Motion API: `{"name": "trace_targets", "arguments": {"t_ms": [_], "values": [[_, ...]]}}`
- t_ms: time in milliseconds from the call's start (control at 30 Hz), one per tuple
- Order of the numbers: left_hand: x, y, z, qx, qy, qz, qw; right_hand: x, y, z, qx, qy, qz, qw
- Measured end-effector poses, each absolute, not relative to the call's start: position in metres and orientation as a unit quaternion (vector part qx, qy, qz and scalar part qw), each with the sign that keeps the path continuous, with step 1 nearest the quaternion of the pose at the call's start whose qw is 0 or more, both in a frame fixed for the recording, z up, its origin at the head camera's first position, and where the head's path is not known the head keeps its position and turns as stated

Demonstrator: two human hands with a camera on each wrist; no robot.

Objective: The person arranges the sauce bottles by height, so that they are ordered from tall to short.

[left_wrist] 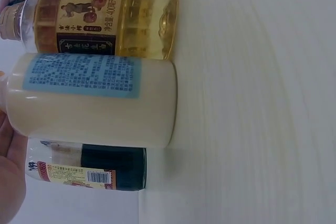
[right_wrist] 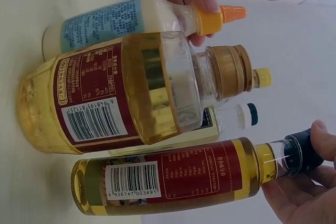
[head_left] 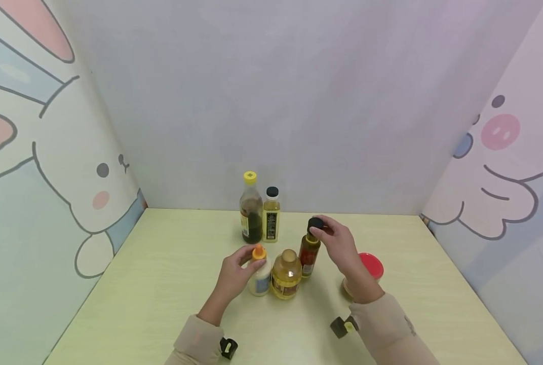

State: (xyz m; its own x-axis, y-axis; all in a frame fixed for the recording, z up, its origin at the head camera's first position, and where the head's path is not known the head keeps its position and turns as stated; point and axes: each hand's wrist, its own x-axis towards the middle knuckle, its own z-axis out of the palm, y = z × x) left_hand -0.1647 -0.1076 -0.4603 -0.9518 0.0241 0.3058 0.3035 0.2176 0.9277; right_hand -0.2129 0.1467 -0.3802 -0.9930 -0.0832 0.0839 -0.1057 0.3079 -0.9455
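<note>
**A:** What sort of place is this?

**B:** A staged tabletop booth, not a real kitchen. A pale yellow-green table is boxed in by three panels: a plain lilac-grey back wall, and left and right panels printed with pastel cartoon animals.

**A:** Anything domestic?

**B:** Only cooking goods: oil and sauce bottles grouped mid-table, and a red-lidded jar towards the right.

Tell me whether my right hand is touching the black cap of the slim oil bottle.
Touching. The right wrist view shows the right hand with fingertips wrapped on the black cap; the head view agrees.
</note>
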Motion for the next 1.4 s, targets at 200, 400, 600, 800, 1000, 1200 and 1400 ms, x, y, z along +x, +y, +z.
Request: {"name": "trace_targets", "arguments": {"t_ms": [200, 400, 600, 800, 1000, 1200, 1400], "values": [[-0.164, -0.108, -0.459, -0.109, -0.769, -0.62, 0.113, -0.22, 0.142, -0.378, 0.058, -0.806, 0.588, 0.011], [-0.165, -0.107, -0.46, -0.108, -0.77, -0.618, 0.113, -0.227, 0.138, -0.379, 0.063, -0.806, 0.588, 0.02], [-0.165, -0.108, -0.461, -0.103, -0.78, -0.607, 0.113, -0.234, 0.135, -0.379, 0.061, -0.801, 0.595, 0.019], [-0.165, -0.108, -0.462, -0.103, -0.779, -0.608, 0.112, -0.241, 0.13, -0.377, 0.066, -0.801, 0.595, 0.021], [-0.165, -0.107, -0.461, -0.096, -0.773, -0.618, 0.11, -0.25, 0.124, -0.376, 0.065, -0.801, 0.594, 0.033], [-0.164, -0.106, -0.461, -0.095, -0.77, -0.621, 0.112, -0.259, 0.117, -0.373, 0.061, -0.796, 0.601, 0.04], [-0.164, -0.107, -0.462, -0.091, -0.778, -0.613, 0.109, -0.267, 0.108, -0.369, 0.059, -0.797, 0.599, 0.041]]}}
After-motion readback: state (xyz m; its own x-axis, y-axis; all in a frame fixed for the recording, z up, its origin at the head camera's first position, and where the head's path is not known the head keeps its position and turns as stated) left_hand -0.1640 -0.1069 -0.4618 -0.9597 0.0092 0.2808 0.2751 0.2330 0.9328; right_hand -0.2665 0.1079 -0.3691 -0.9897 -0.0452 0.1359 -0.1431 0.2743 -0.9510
